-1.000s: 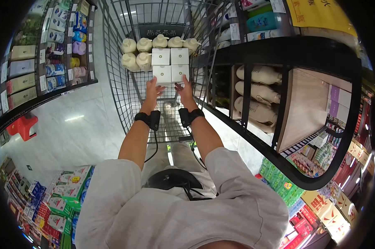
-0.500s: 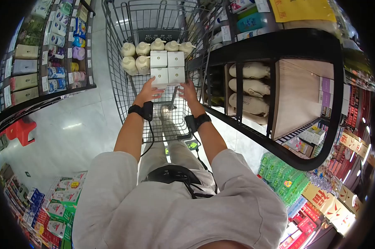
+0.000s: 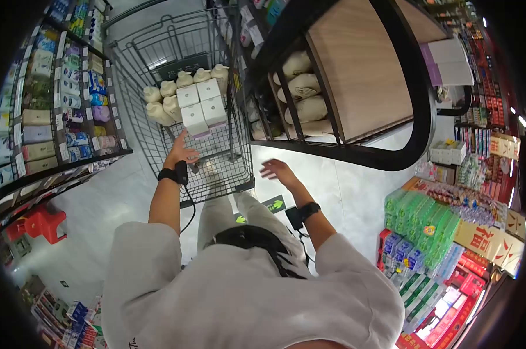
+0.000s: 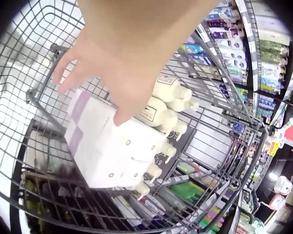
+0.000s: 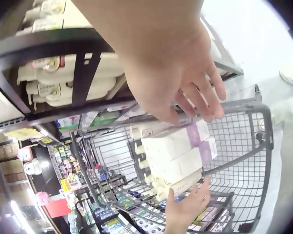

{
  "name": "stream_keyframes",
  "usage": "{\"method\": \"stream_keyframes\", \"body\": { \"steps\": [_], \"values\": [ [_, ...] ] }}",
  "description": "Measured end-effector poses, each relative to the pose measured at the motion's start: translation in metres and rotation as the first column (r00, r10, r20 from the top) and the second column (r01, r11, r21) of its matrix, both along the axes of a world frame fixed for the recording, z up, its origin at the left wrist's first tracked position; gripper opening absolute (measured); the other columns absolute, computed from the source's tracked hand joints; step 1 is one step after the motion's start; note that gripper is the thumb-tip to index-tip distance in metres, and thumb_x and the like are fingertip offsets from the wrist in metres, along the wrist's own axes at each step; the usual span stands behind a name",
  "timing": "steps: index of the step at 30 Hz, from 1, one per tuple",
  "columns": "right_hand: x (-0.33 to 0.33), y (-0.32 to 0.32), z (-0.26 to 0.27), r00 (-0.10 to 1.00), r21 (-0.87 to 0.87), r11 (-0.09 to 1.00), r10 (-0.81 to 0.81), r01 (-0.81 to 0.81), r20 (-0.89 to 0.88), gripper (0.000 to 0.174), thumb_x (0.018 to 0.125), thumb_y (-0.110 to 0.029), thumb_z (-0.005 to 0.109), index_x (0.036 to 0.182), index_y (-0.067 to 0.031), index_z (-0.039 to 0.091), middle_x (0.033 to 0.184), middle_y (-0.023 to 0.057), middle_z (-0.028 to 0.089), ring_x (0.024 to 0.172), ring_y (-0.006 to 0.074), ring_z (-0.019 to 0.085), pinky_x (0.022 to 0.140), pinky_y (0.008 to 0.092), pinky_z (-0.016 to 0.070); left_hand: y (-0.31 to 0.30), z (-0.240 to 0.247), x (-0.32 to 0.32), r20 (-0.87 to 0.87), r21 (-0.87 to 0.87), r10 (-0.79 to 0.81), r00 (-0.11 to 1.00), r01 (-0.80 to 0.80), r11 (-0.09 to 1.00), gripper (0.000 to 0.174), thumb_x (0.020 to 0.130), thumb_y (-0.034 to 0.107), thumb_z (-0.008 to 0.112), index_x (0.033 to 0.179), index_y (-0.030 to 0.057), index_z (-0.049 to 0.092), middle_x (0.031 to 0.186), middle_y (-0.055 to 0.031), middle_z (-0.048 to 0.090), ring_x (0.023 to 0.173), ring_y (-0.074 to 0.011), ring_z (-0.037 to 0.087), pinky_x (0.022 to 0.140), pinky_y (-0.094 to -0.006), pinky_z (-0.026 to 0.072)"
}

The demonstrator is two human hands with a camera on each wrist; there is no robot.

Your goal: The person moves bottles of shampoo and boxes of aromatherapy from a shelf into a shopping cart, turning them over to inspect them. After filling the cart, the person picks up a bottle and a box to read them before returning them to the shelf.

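Observation:
Several white boxes [image 3: 200, 108] with small round emblems stand in a block inside a wire shopping cart [image 3: 225, 175]; purple bands show on their ends in both wrist views. Cream pump bottles [image 3: 158, 113] line the far and left sides of the block. My left hand [image 3: 181, 152] is over the cart just nearer than the boxes, fingers spread. In the left wrist view its thumb overlaps a box, with nothing in its grip. Outside the cart on the right, my right hand [image 3: 279, 171] hangs over the floor, fingers loosely bent and holding nothing.
A black-framed shelf unit [image 3: 356, 152] with cream bottles [image 3: 306, 87] lying in it stands close right of the cart. Packed shelves [image 3: 71, 104] run along the left, near a red stool [image 3: 45, 225]. Green bottle packs [image 3: 420, 224] are stacked at the right.
My right hand has left the boxes and moved out of the cart to the right. The left hand has drawn slightly back from them. The view has turned right; the boxes stay in the cart.

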State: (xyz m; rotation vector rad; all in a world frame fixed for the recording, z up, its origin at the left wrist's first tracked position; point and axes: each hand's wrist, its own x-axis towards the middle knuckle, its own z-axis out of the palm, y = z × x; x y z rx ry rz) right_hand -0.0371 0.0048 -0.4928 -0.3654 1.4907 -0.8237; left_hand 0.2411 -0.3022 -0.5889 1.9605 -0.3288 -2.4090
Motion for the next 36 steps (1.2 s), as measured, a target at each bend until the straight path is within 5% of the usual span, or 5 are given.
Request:
{"method": "stream_keyframes", "body": {
  "steps": [1,6,18,31,36],
  "values": [
    [-0.008,0.018,-0.007,1.0,0.037,0.999,-0.029,0.029,-0.01,0.034,0.097,-0.033,0.053,0.117,-0.0071,0.061,0.103,0.008,0.07,0.092,0.0184,0.069,0.078,0.0324,0.0518,-0.004,0.007,-0.013,-0.017,0.071,0.128,0.992,-0.126,0.989,0.12,0.072,0.069,0.072,0.156,0.0189,0.004,0.158,-0.0269,0.01,0.14,-0.0469,0.027,0.105,-0.0636,0.0292],
    [-0.017,0.144,-0.05,0.974,0.182,0.959,-0.201,0.217,-0.105,0.034,0.094,-0.032,0.053,0.116,-0.008,0.061,0.101,0.0103,0.071,0.091,0.0216,0.069,0.075,0.0341,0.0525,-0.003,-0.014,-0.042,-0.2,0.052,0.328,0.923,-0.324,0.945,0.114,0.075,0.069,0.07,0.156,0.0196,0.007,0.159,-0.0222,0.007,0.145,-0.0469,0.014,0.111,-0.0677,0.0164],
    [0.04,0.201,-0.075,0.982,0.487,0.853,-0.141,0.185,-0.127,0.028,0.094,-0.029,0.055,0.11,-0.0078,0.062,0.092,0.0098,0.072,0.078,0.02,0.07,0.066,0.0321,0.0506,0.013,-0.069,-0.053,-0.413,-0.453,0.304,0.859,-0.483,0.749,0.072,0.082,0.036,0.077,0.136,0.0028,0.042,0.131,-0.0228,0.044,0.12,-0.0387,0.049,0.106,-0.0462,0.0376],
    [0.054,0.181,-0.061,0.974,0.449,0.871,-0.131,0.201,-0.182,0.027,0.096,-0.028,0.055,0.11,-0.0059,0.061,0.091,0.0088,0.071,0.076,0.0197,0.069,0.064,0.033,0.0501,0.001,-0.049,-0.054,-0.366,-0.27,0.531,0.764,-0.634,0.725,0.084,0.084,0.046,0.069,0.146,0.0052,0.028,0.142,-0.0266,0.031,0.128,-0.0436,0.042,0.11,-0.0535,0.0341],
    [0.056,0.188,-0.062,0.975,0.491,0.849,-0.112,0.195,-0.193,0.027,0.096,-0.029,0.055,0.11,-0.0058,0.061,0.092,0.0097,0.072,0.078,0.0209,0.07,0.065,0.0347,0.0508,-0.023,-0.026,-0.05,-0.355,0.062,0.436,0.827,-0.445,0.894,0.089,0.084,0.037,0.074,0.148,0.0088,0.02,0.146,-0.0251,0.025,0.132,-0.045,0.037,0.108,-0.0538,0.0391]
  ]
}}
